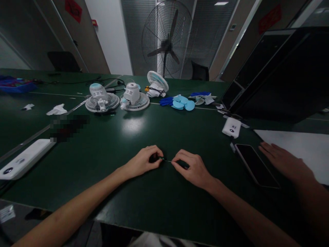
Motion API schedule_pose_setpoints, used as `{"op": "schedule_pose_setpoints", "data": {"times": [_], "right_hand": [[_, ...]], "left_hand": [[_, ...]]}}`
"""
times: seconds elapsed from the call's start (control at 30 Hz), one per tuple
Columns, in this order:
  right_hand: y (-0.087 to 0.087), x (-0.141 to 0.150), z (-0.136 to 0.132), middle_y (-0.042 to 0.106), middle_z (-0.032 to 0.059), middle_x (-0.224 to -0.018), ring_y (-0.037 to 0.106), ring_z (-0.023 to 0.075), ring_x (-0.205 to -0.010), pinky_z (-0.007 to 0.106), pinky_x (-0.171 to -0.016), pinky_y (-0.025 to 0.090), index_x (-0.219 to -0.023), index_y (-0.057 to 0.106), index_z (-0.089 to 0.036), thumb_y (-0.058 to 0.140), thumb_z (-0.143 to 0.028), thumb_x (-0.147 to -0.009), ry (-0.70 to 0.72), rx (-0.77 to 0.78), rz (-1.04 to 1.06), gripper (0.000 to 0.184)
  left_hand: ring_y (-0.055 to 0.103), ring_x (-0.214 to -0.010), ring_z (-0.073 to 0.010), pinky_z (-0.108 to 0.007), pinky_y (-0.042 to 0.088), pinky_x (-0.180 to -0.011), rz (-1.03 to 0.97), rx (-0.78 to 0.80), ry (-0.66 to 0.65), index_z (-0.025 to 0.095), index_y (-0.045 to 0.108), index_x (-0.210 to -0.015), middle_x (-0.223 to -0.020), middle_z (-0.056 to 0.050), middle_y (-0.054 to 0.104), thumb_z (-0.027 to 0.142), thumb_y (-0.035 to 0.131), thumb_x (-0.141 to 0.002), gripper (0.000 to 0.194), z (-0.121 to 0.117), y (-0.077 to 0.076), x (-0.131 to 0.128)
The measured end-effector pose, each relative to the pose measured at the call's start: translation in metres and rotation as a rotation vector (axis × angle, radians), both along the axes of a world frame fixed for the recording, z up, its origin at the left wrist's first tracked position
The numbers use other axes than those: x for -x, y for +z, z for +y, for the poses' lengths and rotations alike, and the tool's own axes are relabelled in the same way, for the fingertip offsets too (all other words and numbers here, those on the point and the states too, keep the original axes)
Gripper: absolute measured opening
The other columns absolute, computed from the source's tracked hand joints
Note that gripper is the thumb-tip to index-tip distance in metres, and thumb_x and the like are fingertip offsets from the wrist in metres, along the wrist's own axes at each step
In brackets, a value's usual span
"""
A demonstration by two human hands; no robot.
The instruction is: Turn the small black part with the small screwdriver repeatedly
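Observation:
Low over the dark green table (144, 206), my left hand (145, 159) pinches a small dark piece (161, 158) between thumb and fingertips. A thin, pale strand (168, 161), perhaps a wire or a fine pin, runs from that piece towards the right. Its other end is pinched by thumb and forefinger of my right hand (191, 166). The fingertips of both hands are a short gap apart. What exactly the small piece is, I cannot make out, as my fingers cover most of it.
Several small white fans (135, 97) and light-blue fan blades (183, 102) lie further back. To the right are a phone (257, 165), a white power bank (231, 127) and another person's hand (285, 161) by a white sheet (305, 145). A long white device (27, 157) lies left.

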State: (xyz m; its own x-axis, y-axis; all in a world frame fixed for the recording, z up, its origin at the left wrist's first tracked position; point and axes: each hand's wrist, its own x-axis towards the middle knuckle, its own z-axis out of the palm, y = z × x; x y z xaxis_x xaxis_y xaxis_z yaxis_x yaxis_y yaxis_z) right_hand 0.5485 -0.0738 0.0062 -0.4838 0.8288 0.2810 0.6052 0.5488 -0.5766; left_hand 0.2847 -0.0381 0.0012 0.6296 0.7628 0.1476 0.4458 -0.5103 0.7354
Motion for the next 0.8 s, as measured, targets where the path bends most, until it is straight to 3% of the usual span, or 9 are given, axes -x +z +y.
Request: {"op": "schedule_pose_setpoints", "data": {"times": [0.8], "right_hand": [[0.0010,0.0082,0.0007,0.069,0.0036,-0.097,0.067,0.0173,-0.081,0.030,-0.074,0.053,-0.094,0.070,-0.023,0.061,-0.024,-0.099,-0.013,-0.002,-0.057,0.010]], "left_hand": [[0.060,-0.096,-0.0197,-0.033,0.046,-0.086,-0.011,-0.002,-0.071,0.022,0.070,-0.110,-0.105,-0.006,0.064,0.034,0.065,-0.097,0.018,-0.0026,0.0009,-0.0002]]}}
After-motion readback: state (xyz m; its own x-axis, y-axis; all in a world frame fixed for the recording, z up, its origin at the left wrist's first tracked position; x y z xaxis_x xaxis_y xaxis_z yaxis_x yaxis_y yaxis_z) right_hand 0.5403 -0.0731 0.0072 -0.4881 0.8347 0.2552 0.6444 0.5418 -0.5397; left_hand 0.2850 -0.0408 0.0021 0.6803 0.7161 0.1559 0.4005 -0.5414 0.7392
